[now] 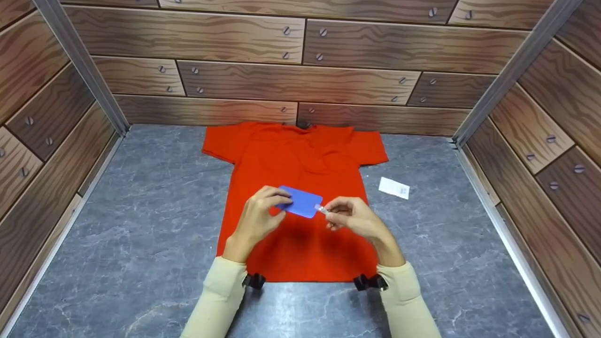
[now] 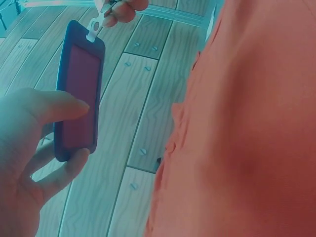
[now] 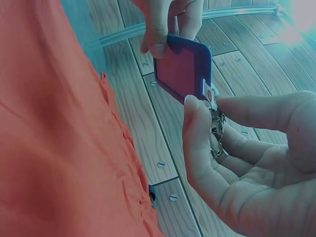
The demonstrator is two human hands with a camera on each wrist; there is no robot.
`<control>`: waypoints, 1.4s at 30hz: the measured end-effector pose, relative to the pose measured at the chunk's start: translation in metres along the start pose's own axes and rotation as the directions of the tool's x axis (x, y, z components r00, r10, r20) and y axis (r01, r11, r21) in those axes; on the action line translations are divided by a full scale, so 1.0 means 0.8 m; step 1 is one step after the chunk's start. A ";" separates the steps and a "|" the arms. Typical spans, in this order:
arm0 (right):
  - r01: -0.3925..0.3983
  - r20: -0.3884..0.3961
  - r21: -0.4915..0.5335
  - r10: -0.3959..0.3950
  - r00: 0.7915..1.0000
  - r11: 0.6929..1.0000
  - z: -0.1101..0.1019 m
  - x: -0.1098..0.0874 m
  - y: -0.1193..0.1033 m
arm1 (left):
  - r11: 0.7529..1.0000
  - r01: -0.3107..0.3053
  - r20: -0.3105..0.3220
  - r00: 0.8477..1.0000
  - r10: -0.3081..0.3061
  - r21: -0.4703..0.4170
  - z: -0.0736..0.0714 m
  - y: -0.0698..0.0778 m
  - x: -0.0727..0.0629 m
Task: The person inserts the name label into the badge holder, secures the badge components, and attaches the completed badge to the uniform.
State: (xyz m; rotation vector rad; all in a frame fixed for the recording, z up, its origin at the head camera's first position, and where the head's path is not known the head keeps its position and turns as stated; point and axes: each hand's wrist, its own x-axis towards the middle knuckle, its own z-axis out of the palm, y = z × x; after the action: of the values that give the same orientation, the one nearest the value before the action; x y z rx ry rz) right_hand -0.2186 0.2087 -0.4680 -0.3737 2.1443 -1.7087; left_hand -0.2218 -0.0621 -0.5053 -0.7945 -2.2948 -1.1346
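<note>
A blue badge holder (image 1: 303, 202) is held up over the red T-shirt (image 1: 300, 249). My left hand (image 1: 263, 211) pinches its left end, thumb on the window side in the left wrist view, fingers behind and at the lower edge. At the other end a metal badge clip (image 3: 215, 123) hangs from a clear strap (image 2: 92, 29) through the holder. My right hand (image 1: 354, 218) grips this clip between thumb and fingers. The T-shirt lies spread out, collar toward the back wall, sleeves out to both sides.
A small white card (image 1: 394, 188) with print lies on the grey marbled table (image 1: 155, 225), right of the T-shirt. Wood-patterned walls (image 1: 244, 80) enclose the back and both sides. Close to the collar, a small dark object (image 1: 303, 125) sits by the back wall.
</note>
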 end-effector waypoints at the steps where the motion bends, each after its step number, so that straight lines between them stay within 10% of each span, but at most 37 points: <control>1: 0.005 0.004 0.001 -0.005 1.000 1.000 0.000 0.000 0.000 | 1.000 0.011 0.013 1.000 -0.011 -0.002 0.000 0.000 0.000; 15: 0.061 0.055 -0.074 -0.057 0.997 0.995 0.006 0.000 -0.002 | 0.985 0.163 0.170 0.970 -0.172 0.064 0.005 -0.001 -0.001; 32: 0.102 0.019 -0.092 -0.100 0.995 0.991 0.009 0.000 -0.001 | 0.986 0.110 0.249 0.959 -0.138 0.122 0.002 0.000 -0.004; 42: 0.101 0.036 -0.097 -0.098 0.995 0.990 0.019 0.001 -0.002 | 0.993 0.121 0.205 0.972 -0.117 -0.009 0.006 0.007 -0.002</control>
State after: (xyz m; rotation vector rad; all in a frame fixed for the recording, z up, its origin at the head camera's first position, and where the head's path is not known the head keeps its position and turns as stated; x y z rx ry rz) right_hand -0.2124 0.1949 -0.4696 -0.5393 2.2273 -1.6414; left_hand -0.2177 -0.0561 -0.5056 -0.8253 -2.5337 -1.1792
